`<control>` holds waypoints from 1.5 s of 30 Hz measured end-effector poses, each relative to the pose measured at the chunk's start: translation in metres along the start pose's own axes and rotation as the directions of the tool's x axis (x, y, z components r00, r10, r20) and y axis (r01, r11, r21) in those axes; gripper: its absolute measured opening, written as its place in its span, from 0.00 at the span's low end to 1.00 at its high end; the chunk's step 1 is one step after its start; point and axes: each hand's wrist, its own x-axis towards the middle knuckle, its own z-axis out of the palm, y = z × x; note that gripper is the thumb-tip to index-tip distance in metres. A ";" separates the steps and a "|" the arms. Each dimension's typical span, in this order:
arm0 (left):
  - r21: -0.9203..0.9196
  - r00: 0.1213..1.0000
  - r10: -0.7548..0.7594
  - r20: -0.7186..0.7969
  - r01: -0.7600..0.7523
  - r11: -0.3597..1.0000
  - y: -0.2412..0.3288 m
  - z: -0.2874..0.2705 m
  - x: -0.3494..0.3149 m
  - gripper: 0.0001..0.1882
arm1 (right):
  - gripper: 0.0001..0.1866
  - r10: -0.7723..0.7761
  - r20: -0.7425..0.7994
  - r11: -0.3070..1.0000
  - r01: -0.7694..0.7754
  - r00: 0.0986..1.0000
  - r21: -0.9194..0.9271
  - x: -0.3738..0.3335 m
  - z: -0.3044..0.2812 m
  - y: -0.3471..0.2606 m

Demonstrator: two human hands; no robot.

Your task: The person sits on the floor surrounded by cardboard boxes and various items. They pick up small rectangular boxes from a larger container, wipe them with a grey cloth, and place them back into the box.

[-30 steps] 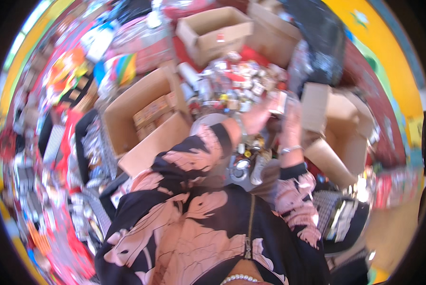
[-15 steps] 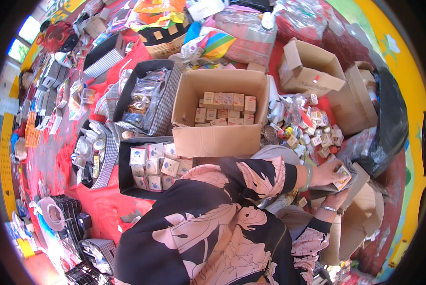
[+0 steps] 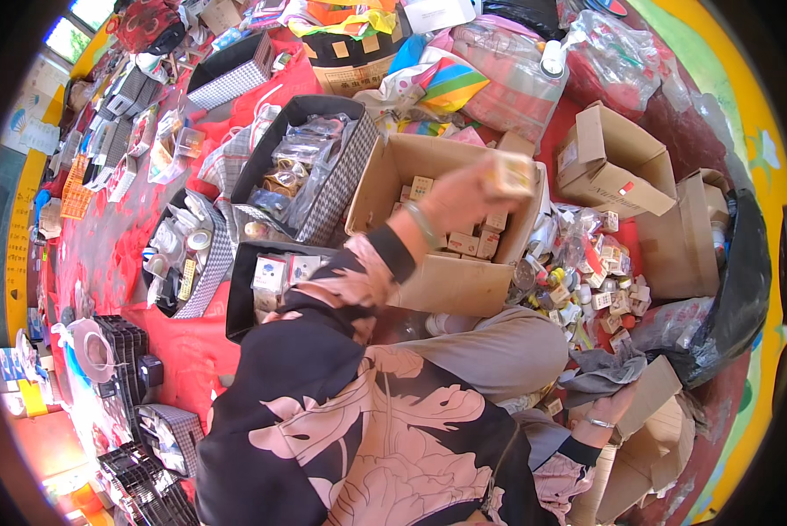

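Over the large cardboard box (image 3: 446, 282), my left hand (image 3: 453, 200), with a green bangle on its wrist, is closed on a small printed box (image 3: 510, 175). Motion smears the hand and what it holds. Several similar small boxes (image 3: 468, 244) lie inside the carton beneath it. At the lower right, beside my knee, my right hand (image 3: 612, 405) wears a silver bracelet and grips a grey cloth (image 3: 599, 377). The cloth partly covers those fingers. A brown carton flap (image 3: 652, 393) stands right next to that hand.
A heap of loose small boxes and bottles (image 3: 599, 294) spreads right of the carton. To its left stand a checked bin (image 3: 345, 162) of wrapped items and a black tray (image 3: 238, 302) of white boxes. An open carton (image 3: 617, 171) and a black plastic bag (image 3: 744, 272) are farther right.
My left hand has moved from beside the grey cloth, up and left to above the large carton, carrying the small box. My right hand stays at the cloth. The view has shifted slightly.
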 end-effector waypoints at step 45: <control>0.317 0.596 0.177 -0.783 0.628 -0.711 0.021 -0.332 0.006 0.28 | 0.20 0.065 -0.031 0.997 -0.066 0.997 -0.027 -0.005 -0.018 0.007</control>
